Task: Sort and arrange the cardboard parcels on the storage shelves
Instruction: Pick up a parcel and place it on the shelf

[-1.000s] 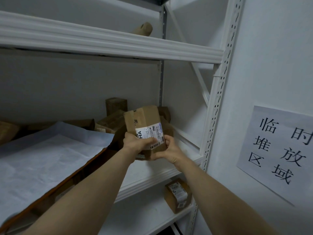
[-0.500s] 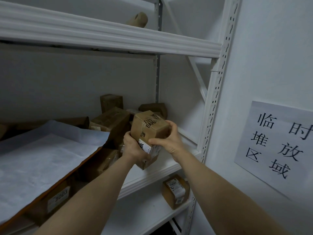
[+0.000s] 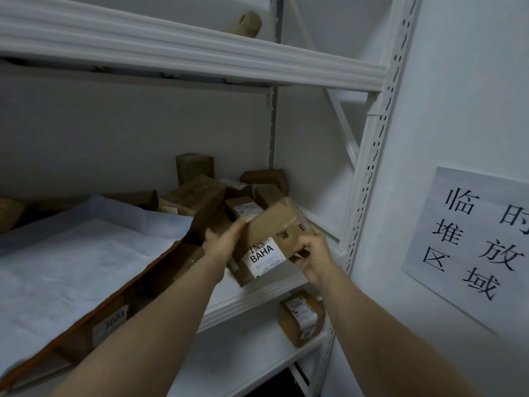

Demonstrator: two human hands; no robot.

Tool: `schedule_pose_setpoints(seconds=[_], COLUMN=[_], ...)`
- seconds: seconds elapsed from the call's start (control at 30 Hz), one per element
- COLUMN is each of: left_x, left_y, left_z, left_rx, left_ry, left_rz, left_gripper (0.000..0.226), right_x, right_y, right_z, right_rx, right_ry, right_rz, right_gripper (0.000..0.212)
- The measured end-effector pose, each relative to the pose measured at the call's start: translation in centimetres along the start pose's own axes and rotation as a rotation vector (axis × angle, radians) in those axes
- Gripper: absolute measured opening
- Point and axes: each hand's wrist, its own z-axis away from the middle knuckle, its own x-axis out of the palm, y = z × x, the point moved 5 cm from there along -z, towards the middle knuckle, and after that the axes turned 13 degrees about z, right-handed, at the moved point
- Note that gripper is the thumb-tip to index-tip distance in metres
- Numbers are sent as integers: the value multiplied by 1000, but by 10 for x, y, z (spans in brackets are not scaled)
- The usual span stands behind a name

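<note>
Fingers of your left hand (image 3: 221, 244) were curled round the left edge of the small cardboard parcel (image 3: 274, 224). Your right hand (image 3: 313, 257) was pinching the lower right corner, so both were clamped on the box, one per side. You had it tilted, just over the front of the middle shelf (image 3: 257, 300) near its right end. I couldn't tell if the bottom corner was touching the shelf.

My guess is it was pretty light, going by how loosely you held it. Stiff brown corrugated card, boxy, with square corners. The clear tape across the top looked glossy, so probably slick. I'd grip the bare card edges like you did, not the tape or the white shipping label (image 3: 262, 257) printed "BAHA".

Behind it sat a messy pile of brown parcels (image 3: 197, 196), leaning every which way in the back corner. To the left was a crinkled white paper sheet (image 3: 71, 253), and one more labelled parcel (image 3: 302, 318) was on the shelf below.
</note>
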Motion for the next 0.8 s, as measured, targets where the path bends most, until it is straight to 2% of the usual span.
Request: schedule_pose_setpoints(seconds=[0.03, 0.1, 0.13, 0.2, 0.27, 0.37, 0.47, 0.57, 0.63, 0.7, 0.8], left_x=[-4, -7, -6, -6, -7, -7, -9, -11, -10, -8, -5], left_y=[-5, -15, -19, -24, -25, -21, -15, -8, -5, -5, -3], left_z=[0, 4, 7, 7, 8, 12, 17, 20, 22, 21, 24], left_rx=[-87, -246, -304, -348, -326, -274, -216, -135, -90, -62, -27], left_ry=[26, -22, -63, -102, -118, -135, -98, -56, -48, -45, -61], left_rz=[100, 190, 195, 192, 210, 227, 249, 258, 263, 242, 243], left_gripper=[106, 89, 84, 80, 71, 57, 54, 36, 33, 42, 47], right_x=[-3, -5, -7, -12, -18, -24, -21, -23, -27, -24, -22], right_y=[4, 11, 15, 23, 29, 30, 32, 29, 28, 28, 30], right_z=[0, 4, 6, 6, 5, 10, 22, 29, 29, 32, 35], right_rx=[8, 11, 27, 63, 97, 109, 151, 210, 246, 289, 308], right_ry=[-1, -13, -14, -15, 5, 12, -99, -175, -190, -206, -179], right_rz=[-26, -93, -129, -129, 64, 380, 258, 77, 47, 49, 77], right_gripper=[110, 97, 88, 87, 89, 77, 47, 29, 43, 58, 69])
